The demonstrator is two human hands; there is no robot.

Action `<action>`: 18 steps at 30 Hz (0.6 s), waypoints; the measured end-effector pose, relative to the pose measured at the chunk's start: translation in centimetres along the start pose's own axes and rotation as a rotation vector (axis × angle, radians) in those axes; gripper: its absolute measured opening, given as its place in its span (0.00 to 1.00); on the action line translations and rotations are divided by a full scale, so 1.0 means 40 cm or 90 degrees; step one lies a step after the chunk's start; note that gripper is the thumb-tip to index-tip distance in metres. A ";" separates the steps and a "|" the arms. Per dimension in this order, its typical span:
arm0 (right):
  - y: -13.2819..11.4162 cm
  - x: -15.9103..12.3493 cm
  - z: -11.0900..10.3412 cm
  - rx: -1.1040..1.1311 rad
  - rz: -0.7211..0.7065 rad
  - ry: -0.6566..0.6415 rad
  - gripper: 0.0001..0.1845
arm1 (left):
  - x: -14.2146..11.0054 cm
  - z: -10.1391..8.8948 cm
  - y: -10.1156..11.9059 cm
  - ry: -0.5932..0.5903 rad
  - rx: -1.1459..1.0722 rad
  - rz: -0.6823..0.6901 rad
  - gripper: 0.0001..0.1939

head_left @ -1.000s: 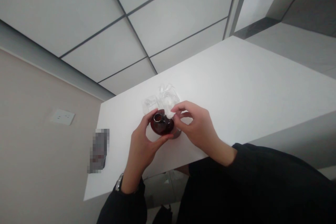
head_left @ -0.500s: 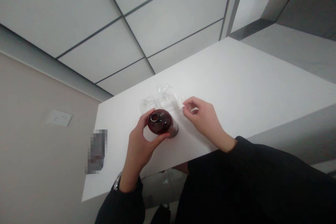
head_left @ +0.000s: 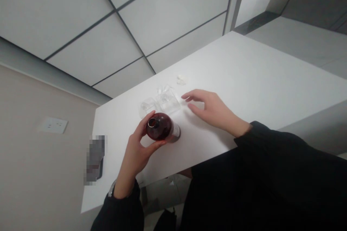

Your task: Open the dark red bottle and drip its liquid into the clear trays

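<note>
A dark reddish-brown bottle [head_left: 162, 126] with an uncapped round mouth and a white label on its side stands on the white table. My left hand [head_left: 140, 146] is wrapped around it, thumb on the near side and fingers on the far side. My right hand [head_left: 207, 108] hovers over the table right of the bottle, fingers apart and holding nothing. Between the hands, just beyond the bottle, sit a clear container [head_left: 168, 101] and another clear container [head_left: 148, 106]. A small crumpled white piece [head_left: 181, 79] lies farther back, its kind unclear.
The white table [head_left: 244, 79] runs along a panelled wall [head_left: 173, 18]. At its left end lies a dark flat object [head_left: 94, 158], blurred out. A wall socket [head_left: 55, 125] is on the left wall. The table's near edge is close to my body.
My right hand has let go of the white crumpled piece, which now lies behind the clear containers, and its fingers have spread. My left hand still holds the bottle.
</note>
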State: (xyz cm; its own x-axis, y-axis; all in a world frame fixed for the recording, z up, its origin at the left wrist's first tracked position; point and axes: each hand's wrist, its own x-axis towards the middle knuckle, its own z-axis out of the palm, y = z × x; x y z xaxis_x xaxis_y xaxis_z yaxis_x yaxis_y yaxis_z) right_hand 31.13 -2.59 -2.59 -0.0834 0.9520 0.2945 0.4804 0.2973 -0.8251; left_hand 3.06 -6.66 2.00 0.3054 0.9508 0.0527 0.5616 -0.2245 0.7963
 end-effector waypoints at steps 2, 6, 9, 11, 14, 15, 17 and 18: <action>-0.019 -0.030 0.013 0.100 -0.088 -0.113 0.25 | 0.005 -0.007 -0.007 -0.019 -0.012 0.004 0.43; -0.032 -0.035 0.060 0.182 -0.124 -0.248 0.46 | 0.014 -0.019 -0.015 -0.035 -0.015 0.011 0.44; -0.031 -0.023 0.091 0.185 -0.100 -0.266 0.42 | 0.023 -0.031 -0.011 -0.054 0.001 0.007 0.44; -0.031 -0.019 0.104 0.179 -0.092 -0.263 0.40 | 0.030 -0.043 -0.007 -0.074 0.018 0.001 0.45; -0.028 -0.020 0.116 0.165 -0.098 -0.248 0.42 | 0.042 -0.062 -0.007 -0.108 0.035 0.001 0.48; -0.027 -0.020 0.119 0.157 -0.106 -0.244 0.42 | 0.045 -0.067 -0.009 -0.119 0.036 0.005 0.49; -0.023 -0.021 0.122 0.142 -0.125 -0.238 0.42 | 0.050 -0.075 -0.015 -0.135 0.037 0.012 0.50; -0.022 -0.021 0.123 0.135 -0.134 -0.239 0.42 | 0.051 -0.077 -0.019 -0.137 0.041 0.017 0.51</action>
State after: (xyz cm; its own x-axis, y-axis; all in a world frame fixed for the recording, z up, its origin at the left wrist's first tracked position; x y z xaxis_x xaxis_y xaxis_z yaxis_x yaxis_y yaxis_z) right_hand 26.49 -3.31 -4.47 -0.4875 0.8186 0.3035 0.2333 0.4571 -0.8583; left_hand 0.89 -3.89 3.38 0.4740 0.8783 -0.0623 0.5969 -0.2685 0.7560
